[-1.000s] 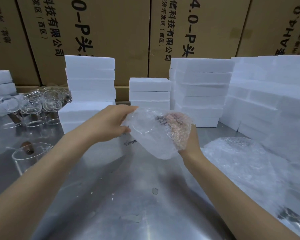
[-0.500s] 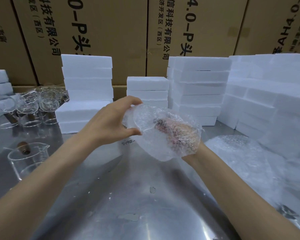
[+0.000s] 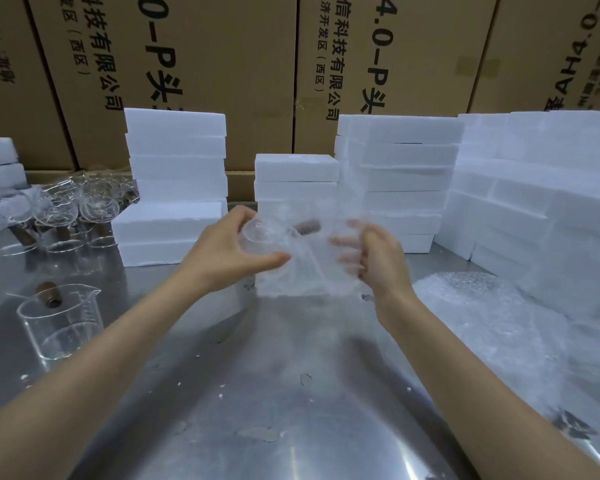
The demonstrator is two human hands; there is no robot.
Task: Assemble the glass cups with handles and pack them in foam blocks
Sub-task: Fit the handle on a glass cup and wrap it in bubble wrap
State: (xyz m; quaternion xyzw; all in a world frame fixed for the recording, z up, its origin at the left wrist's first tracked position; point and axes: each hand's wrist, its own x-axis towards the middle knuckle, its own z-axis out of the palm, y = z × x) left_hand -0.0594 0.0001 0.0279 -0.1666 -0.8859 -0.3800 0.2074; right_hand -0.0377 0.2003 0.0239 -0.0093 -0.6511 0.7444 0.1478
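We are holding a glass cup (image 3: 264, 240) up over the metal table (image 3: 257, 393), in front of the middle stack of foam blocks (image 3: 296, 174). Our left hand (image 3: 229, 252) is gripping the cup, with the fingers curled over its top and the thumb under it. The cup is sitting in the mouth of a bubble wrap bag (image 3: 302, 268), and its brown handle (image 3: 307, 226) is pointing to the right, inside the bag. Our right hand (image 3: 374, 258) is gripping the other side of the bag, with the fingers curled into the plastic; the picture is blurred there.

We judge that we are wrapping the cup now. To do this well, we are thinking to keep the left grip firm on the glass, because it is smooth, and to pull the bag with the right hand evenly so the handle is not catching on the plastic.

For moving, there is bare table under our hands and toward us. At the left, one glass beaker (image 3: 59, 323) is standing near our left arm, and more cups (image 3: 70, 209) are standing behind it. At the right, a pile of bubble wrap (image 3: 482, 306) is lying just beside our right arm, and more foam blocks (image 3: 534, 188) are behind it.
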